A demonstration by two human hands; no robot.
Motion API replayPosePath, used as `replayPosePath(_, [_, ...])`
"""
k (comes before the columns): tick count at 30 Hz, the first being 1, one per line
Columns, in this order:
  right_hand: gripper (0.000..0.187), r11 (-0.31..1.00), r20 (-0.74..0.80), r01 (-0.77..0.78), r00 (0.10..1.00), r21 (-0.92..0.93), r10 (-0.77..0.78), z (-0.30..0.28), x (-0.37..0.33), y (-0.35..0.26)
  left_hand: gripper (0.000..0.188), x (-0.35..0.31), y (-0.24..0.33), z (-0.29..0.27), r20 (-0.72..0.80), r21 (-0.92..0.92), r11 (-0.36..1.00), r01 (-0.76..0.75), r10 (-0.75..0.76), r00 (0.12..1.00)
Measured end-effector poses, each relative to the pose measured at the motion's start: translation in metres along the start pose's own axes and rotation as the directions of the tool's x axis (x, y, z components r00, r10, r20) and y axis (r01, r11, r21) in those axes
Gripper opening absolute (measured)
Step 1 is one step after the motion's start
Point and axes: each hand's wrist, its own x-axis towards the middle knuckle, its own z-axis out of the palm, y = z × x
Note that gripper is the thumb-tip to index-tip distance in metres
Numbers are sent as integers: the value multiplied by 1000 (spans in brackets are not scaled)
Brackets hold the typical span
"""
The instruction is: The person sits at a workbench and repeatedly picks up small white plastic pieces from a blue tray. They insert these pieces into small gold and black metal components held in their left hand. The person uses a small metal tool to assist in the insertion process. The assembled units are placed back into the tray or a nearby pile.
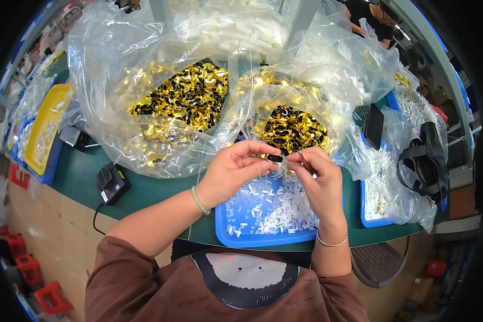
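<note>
My left hand pinches a small oval black-and-gold piece between thumb and fingers, its black face upward. My right hand grips slim metal tweezers, their tip close to the piece; whether they touch it I cannot tell. Both hands are above the far edge of a blue tray strewn with small white strips. Just beyond them, a clear plastic bag lies open over many similar black-and-gold pieces. To its left, a larger clear bag holds more such pieces.
On the green table a black adapter-like box with a cable lies left. At right are another blue tray of white strips, a black bag and a dark flat device. A yellow tray stands far left; another person is behind.
</note>
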Motion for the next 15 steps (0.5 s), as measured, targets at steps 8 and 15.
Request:
replayPosePath(8, [33,990,-54,-22,998,136,30,12,-8,-7,26,1,-11,3,-9,91,992,-91,92,996])
replayPosePath(15, [27,998,-94,60,994,4,-59,20,-7,-3,25,0,-13,3,-38,142,989,-34,40,998])
